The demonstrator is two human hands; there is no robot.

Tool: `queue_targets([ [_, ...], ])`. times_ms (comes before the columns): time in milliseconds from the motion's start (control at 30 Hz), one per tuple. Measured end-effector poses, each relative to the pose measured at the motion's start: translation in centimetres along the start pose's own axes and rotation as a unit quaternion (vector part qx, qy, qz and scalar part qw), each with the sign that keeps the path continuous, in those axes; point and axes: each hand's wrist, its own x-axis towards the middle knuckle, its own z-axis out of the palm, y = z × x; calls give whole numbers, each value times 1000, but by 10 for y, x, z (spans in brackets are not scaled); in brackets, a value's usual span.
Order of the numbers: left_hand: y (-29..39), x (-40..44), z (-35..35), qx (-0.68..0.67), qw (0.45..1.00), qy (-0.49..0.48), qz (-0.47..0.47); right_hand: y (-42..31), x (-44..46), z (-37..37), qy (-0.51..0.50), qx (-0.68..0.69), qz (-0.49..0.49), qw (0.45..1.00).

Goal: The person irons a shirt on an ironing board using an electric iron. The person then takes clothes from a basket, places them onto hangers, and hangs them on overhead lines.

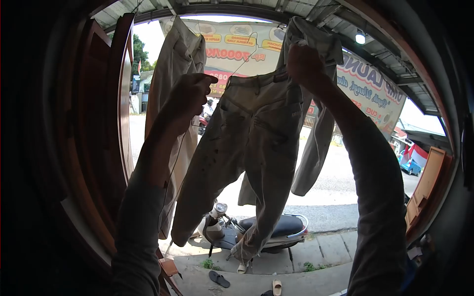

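Grey-beige trousers (249, 133) with dark spots hang in front of me, waistband up. At the waistband's right end, my right hand (306, 64) is closed on the cloth. My left hand (190, 98) is curled just left of the other waistband corner, thumb side towards it; what its fingers hold, if anything, is hidden. A thin wire hanger (245, 60) shows above the waistband, its lower part out of sight. Another pair of light trousers (170, 79) hangs behind my left hand. More hanging trousers (316, 148) are behind my right hand, partly covered by it.
A brown wooden door (116, 98) stands at the left and a wooden panel (428, 177) at the right. Beyond the opening are a parked scooter (281, 226), a printed banner (370, 89) and the road. Sandals (219, 279) lie on the floor below.
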Motion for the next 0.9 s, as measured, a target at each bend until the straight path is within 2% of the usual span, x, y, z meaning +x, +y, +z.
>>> queue_targets([
  [67, 4, -47, -27, -142, 988, 38, 44, -3, 40, -3, -15, -16, 35, 999],
  [133, 9, -104, -49, -187, 978, 38, 83, 5, 81, 4, -34, -30, 62, 997],
  [200, 3, -160, -63, -164, 981, 73, 69, 12, 118, 17, -55, -41, 86, 994],
  [267, -12, -200, -82, -165, 985, 37, 44, 24, 149, 44, -11, -40, 121, 992],
  [400, -63, -262, -114, -156, 985, 45, -52, 27, 178, 79, 3, -38, 163, 986],
  [467, -79, -288, -126, -135, 982, 70, -113, 26, 186, 100, 28, -35, 240, 970],
  [500, -79, -302, -126, -137, 982, 74, -110, 26, 187, 107, 31, -33, 237, 971],
  [567, -77, -330, -121, -89, 950, 219, -202, 26, 185, 120, 41, -14, 237, 971],
  [600, -83, -340, -125, -87, 950, 222, -202, 29, 186, 127, 42, -10, 237, 970],
  [667, -102, -363, -144, -60, 919, 208, -328, 33, 185, 141, 37, -32, 242, 969],
  [700, -115, -377, -151, -58, 919, 211, -329, 33, 184, 143, 36, -28, 243, 969],
  [767, -137, -404, -155, -121, 877, 272, -377, 34, 177, 144, 56, -47, 216, 974],
  [900, -143, -426, -134, -46, 861, 313, -398, 52, 177, 174, 79, -52, 192, 977],
])
